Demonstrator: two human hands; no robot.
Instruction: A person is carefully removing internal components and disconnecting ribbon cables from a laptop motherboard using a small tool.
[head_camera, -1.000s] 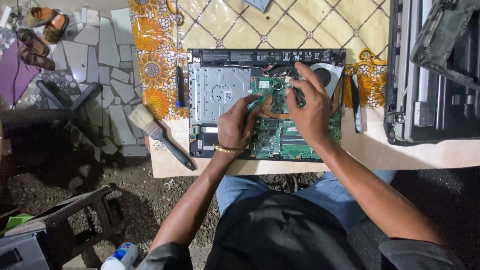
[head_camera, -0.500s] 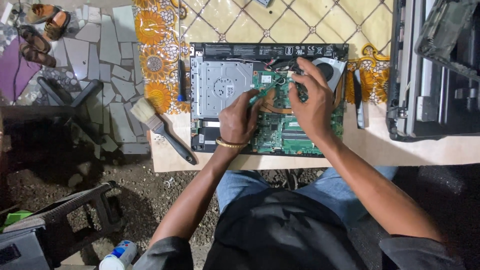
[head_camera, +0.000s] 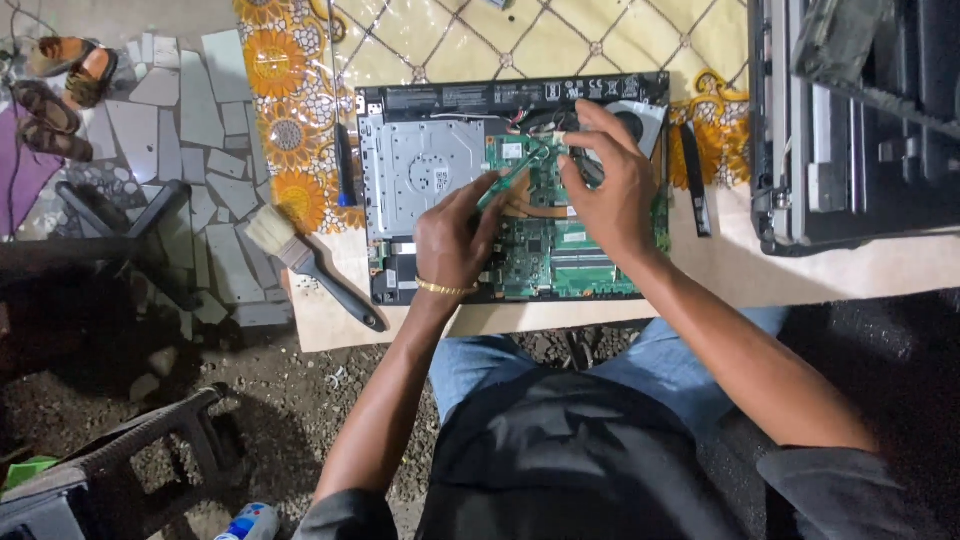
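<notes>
An opened laptop base (head_camera: 420, 175) lies on the table with its green circuit board (head_camera: 560, 260) and fan (head_camera: 640, 115) exposed. My left hand (head_camera: 455, 235), with a gold bracelet at the wrist, pinches one end of a narrow green card (head_camera: 512, 178) that slants up over the board. My right hand (head_camera: 612, 190) hovers over the upper part of the board next to the fan. Its fingertips touch the far end of the card, and its fingers curl around a dark tool handle (head_camera: 590, 170), mostly hidden under the palm.
A paintbrush (head_camera: 300, 262) lies at the table's left edge. A blue-handled screwdriver (head_camera: 343, 165) rests left of the laptop and a black tool (head_camera: 695, 180) right of it. Another dismantled device (head_camera: 850, 130) fills the right. Sandals (head_camera: 60, 70), stool frames and a bottle (head_camera: 250, 522) are on the ground.
My left hand has slid up and right, and the green card now slants between both hands. My right hand stays by the fan. The view has shifted slightly.
</notes>
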